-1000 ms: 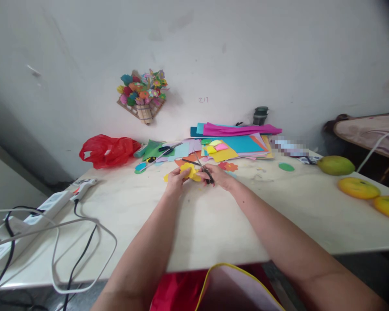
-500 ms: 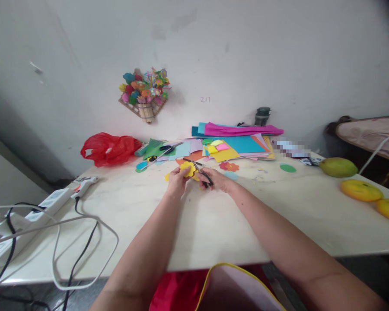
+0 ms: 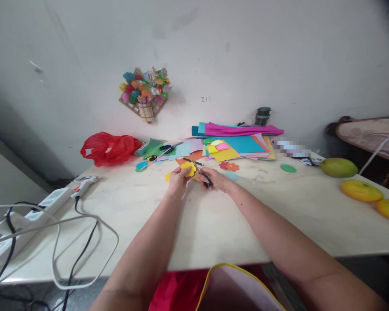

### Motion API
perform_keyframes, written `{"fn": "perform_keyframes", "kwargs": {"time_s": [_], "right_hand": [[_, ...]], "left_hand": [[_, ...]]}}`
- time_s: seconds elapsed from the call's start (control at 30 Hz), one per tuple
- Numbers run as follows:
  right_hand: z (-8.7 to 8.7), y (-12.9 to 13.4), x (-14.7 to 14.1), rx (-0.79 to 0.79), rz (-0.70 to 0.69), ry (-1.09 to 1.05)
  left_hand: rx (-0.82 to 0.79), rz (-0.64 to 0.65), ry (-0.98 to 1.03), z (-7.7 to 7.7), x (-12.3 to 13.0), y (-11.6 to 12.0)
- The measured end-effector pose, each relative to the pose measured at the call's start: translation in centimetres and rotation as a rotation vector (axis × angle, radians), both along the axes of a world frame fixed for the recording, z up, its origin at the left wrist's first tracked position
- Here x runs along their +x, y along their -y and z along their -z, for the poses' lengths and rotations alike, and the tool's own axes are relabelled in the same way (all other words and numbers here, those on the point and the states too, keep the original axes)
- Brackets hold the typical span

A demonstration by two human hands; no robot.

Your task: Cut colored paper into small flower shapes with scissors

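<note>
1. Filling the upper part of the frame, a pale wall [image 3: 246,52] rises behind everything.
2. Across the lower half stretches a light table [image 3: 214,229], with red cloth [image 3: 175,289] showing below its near edge.
3. Right of the centre, overlapping coloured sheets [image 3: 246,144] lie toward the back of the table, a magenta one along the rear.
4. At the left edge lies a white power strip [image 3: 55,198], cables looping around it.
5. Left of the centre sits a crumpled red plastic bag [image 3: 110,151].
6. In the upper left, a multicoloured flower bouquet [image 3: 145,90] hangs on the wall.
7. Near the centre, the left hand [image 3: 177,180] pinches a yellow flower cutout [image 3: 189,168] between thumb and fingers.
8. Just beside it, the right hand [image 3: 215,179] grips the dark handles of scissors [image 3: 203,174].
9. At the right edge rest three mangoes [image 3: 339,167], one greener.
10. The scissors' blades point up and left, close to the cutout; whether they touch it, I cannot tell.
11. That yellow cutout is held at mid-frame, above the table.
12. Right of the hands lie red and orange flower shapes [image 3: 229,166]; farther right, a green disc [image 3: 288,168].
</note>
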State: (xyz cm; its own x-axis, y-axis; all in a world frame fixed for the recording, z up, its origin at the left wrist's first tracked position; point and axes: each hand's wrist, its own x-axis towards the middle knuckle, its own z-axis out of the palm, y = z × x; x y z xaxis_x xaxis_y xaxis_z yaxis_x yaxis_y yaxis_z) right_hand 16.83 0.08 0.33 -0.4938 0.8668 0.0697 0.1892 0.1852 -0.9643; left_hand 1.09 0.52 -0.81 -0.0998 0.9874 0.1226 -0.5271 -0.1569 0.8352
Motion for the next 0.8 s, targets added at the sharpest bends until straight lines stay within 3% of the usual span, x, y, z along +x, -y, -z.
{"fn": "perform_keyframes", "kwargs": {"time_s": [0.8], "right_hand": [[-0.36, 0.46, -0.38, 0.006, 0.05, 0.018]], "left_hand": [[-0.018, -0.04, 0.014, -0.24, 0.31, 0.08]]}}
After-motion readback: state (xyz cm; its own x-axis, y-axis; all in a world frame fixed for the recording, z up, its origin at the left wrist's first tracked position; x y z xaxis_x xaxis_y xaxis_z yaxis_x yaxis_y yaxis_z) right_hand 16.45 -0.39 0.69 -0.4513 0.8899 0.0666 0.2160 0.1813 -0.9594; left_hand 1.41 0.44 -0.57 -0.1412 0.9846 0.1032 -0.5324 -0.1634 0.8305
